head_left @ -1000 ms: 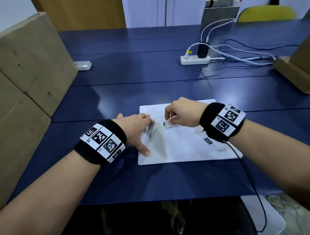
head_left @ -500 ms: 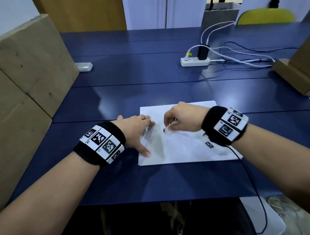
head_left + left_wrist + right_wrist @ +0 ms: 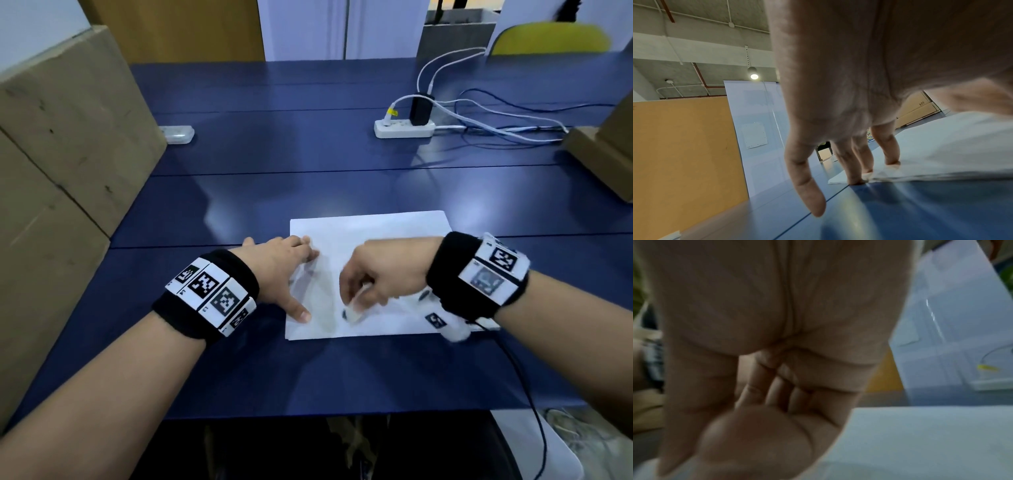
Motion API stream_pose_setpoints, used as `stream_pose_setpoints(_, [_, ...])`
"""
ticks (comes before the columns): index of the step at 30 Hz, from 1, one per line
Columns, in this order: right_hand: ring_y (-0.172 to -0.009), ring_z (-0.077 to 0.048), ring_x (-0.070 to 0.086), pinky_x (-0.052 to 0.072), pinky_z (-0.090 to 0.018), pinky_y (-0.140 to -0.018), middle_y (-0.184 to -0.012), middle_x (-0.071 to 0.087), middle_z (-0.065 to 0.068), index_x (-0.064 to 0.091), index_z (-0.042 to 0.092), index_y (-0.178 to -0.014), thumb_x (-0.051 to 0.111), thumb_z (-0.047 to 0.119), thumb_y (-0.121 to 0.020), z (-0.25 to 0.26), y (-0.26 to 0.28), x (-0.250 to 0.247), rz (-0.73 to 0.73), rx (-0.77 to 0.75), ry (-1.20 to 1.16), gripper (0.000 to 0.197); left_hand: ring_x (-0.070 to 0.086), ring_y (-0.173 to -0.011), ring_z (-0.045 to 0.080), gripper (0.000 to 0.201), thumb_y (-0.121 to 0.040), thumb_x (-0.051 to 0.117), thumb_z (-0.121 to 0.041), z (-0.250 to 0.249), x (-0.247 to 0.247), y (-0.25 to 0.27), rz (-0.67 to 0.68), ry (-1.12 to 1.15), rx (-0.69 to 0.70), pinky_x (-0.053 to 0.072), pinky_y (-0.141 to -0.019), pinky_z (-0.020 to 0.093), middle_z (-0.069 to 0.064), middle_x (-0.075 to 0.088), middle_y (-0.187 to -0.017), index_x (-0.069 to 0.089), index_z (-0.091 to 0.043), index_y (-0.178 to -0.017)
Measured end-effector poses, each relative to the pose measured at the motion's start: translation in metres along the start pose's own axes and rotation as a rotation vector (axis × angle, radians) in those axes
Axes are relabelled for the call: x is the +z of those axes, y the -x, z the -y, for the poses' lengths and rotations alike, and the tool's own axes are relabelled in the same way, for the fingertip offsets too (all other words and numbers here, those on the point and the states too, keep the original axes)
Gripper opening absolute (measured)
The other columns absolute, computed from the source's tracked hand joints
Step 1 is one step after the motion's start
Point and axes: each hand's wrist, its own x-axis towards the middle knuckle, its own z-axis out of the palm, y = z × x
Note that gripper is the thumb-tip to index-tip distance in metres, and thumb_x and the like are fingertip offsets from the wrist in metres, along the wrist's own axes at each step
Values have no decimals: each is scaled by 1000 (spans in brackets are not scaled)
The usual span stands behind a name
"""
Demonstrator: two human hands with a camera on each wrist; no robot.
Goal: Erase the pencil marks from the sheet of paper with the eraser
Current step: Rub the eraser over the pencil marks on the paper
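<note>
The eraser is a small white block, pinched in the curled fingers of the right hand with its lower end on the sheet of paper, near the sheet's front edge and left of centre. By the look of it, it is light and slightly rubbery, so a short hold close to the working end should keep it from bending or skidding — judged, not seen. The right wrist view is blurred and shows only the palm and folded fingers, not the eraser itself.

The sheet lies flat on the blue bench, thin and limp, likely to crumple or slide under rubbing unless pinned. The left hand does that: its fingers are spread and straight, tips pressing the paper's left edge, thumb down near the front corner. The left wrist view shows the fingertips on the sheet's corner, which has lifted a little there. No pencil marks can be made out; a grey smudge beside the eraser may be shadow.

Counted: one eraser, one sheet, two hands. Farther off — one white power strip with cables, cardboard boxes at the left, and one small pale case.
</note>
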Motion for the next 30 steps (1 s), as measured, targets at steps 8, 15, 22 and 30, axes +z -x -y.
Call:
stream_pose_setpoints(8, [-83, -19, 63, 53, -34, -77, -86, 72, 4, 71, 20, -100, 67, 35, -89, -16, -13, -17, -336, 150, 73, 19, 26, -141, 14, 116, -60, 73, -73, 1, 2, -1, -8, -4, -3, 32, -104, 57, -13, 17, -156, 18, -29, -152])
stream_pose_setpoints(15, [-60, -11, 66, 55, -28, -67, -82, 74, 5, 71, 26, -95, 73, 35, -86, 4, 7, -2, 41, 14, 57, 13, 25, -142, 15, 117, -59, 75, -73, 1, 1, -4, 0, -2, 6, 36, -102, 58, -13, 16, -156, 19, -32, -152])
stream_pose_setpoints(22, [-81, -19, 61, 49, -33, -68, -75, 67, 8, 69, 20, -96, 64, 36, -91, -18, -10, -17, -351, 161, 108, 18, 33, -137, 15, 113, -53, 81, -68, 0, 0, -8, -5, 14, -1, 44, -98, 55, -11, 24, -151, 30, -29, -146])
stream_pose_setpoints(30, [-82, -17, 66, 52, -29, -74, -86, 73, 5, 73, 25, -97, 72, 33, -86, 0, 0, -8, -91, 26, 145, 14, 29, -141, 16, 120, -53, 80, -70, 1, 1, -10, 0, 16, 13, 41, -101, 57, -11, 20, -153, 23, -30, -150])
